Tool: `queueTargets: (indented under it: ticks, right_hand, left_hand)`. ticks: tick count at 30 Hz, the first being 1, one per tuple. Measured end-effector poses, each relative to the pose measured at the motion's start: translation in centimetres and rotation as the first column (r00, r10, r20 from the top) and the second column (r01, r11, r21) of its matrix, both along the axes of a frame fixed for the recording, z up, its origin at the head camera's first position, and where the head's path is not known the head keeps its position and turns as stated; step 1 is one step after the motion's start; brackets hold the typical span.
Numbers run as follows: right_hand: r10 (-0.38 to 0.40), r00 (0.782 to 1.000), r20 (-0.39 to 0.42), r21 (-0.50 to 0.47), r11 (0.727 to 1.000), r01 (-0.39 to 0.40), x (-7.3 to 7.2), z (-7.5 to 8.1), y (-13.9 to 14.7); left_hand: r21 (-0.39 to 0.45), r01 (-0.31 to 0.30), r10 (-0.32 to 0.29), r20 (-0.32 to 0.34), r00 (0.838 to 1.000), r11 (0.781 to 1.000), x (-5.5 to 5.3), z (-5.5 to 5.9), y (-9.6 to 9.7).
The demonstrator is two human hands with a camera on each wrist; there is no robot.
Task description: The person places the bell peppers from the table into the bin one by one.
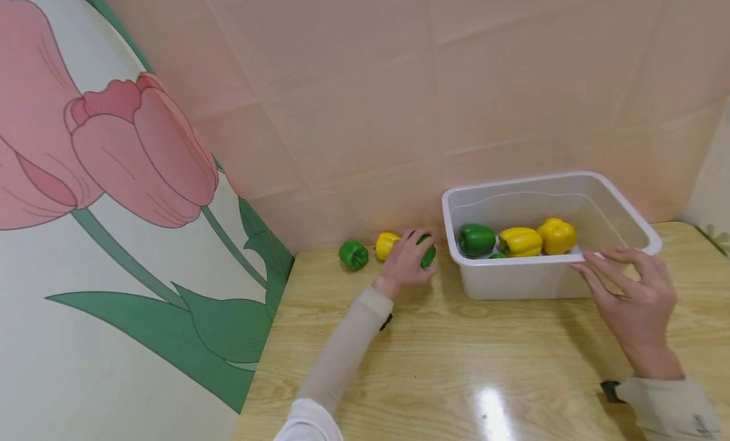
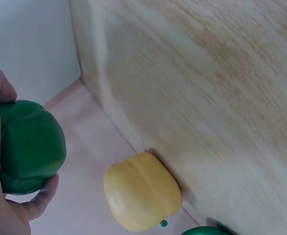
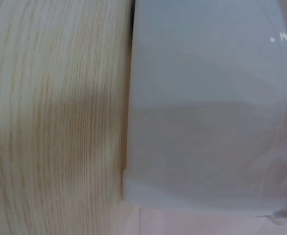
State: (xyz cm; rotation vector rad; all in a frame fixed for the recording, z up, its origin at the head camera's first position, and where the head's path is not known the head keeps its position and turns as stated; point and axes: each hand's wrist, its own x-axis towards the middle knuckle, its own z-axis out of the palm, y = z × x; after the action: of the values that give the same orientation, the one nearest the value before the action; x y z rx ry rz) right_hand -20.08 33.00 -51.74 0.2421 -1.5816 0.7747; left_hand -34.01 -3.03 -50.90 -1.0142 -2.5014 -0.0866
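Observation:
My left hand (image 1: 406, 258) grips a green bell pepper (image 2: 33, 147) between thumb and fingers, just left of a white plastic bin (image 1: 513, 282). In the left wrist view the pepper appears off the table. A yellow bell pepper (image 1: 386, 245) lies beside that hand, partly covered by it in the head view. Farther left is another green bell pepper (image 1: 353, 255). My right hand (image 1: 641, 292) pinches the bin's near rim toward its right corner. Inside the bin sit a green pepper (image 1: 476, 240), two yellow peppers (image 1: 557, 236), and a sliver of another green one.
The bin stands on a wooden table (image 1: 422, 371), close to a pink cloth-like backdrop (image 1: 365, 111). A wall with painted tulips (image 1: 142, 156) borders the table on the left. The right wrist view is mostly filled by the bin's outer wall (image 3: 207, 107).

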Motion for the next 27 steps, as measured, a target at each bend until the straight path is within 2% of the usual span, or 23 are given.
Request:
queueTargets:
  ticks: [5, 11, 18, 22, 27]
  right_hand:
    - [0.008, 1.000, -0.002, 0.000, 1.000, -0.008, 0.2, 0.2, -0.1]
    - [0.008, 1.000, -0.008, -0.002, 1.000, -0.008, 0.2, 0.3, -0.2]
    - [-0.002, 1.000, -0.026, 0.000, 1.000, 0.002, 0.2, 0.7, -0.4]
    - [-0.001, 1.000, -0.029, 0.009, 1.000, 0.001, 0.3, 0.7, -0.5]
    - [0.003, 1.000, -0.031, 0.015, 1.000, -0.003, 0.4, 0.9, -0.5]
  left_hand:
    - [-0.003, 0.008, -0.008, -0.013, 1.000, 1.000, 0.0, 0.6, -0.3]
    - [0.000, 0.028, -0.027, -0.073, 0.997, 1.000, 0.0, 0.9, -0.6]
    - [0.049, 0.103, -0.094, -0.161, 0.982, 0.993, -0.2, 1.3, -0.8]
    - [0.054, 0.112, -0.099, -0.201, 0.975, 0.992, -0.2, 1.5, -1.0]
    - [0.062, 0.116, -0.100, -0.217, 0.971, 0.991, -0.2, 2.1, -1.2]
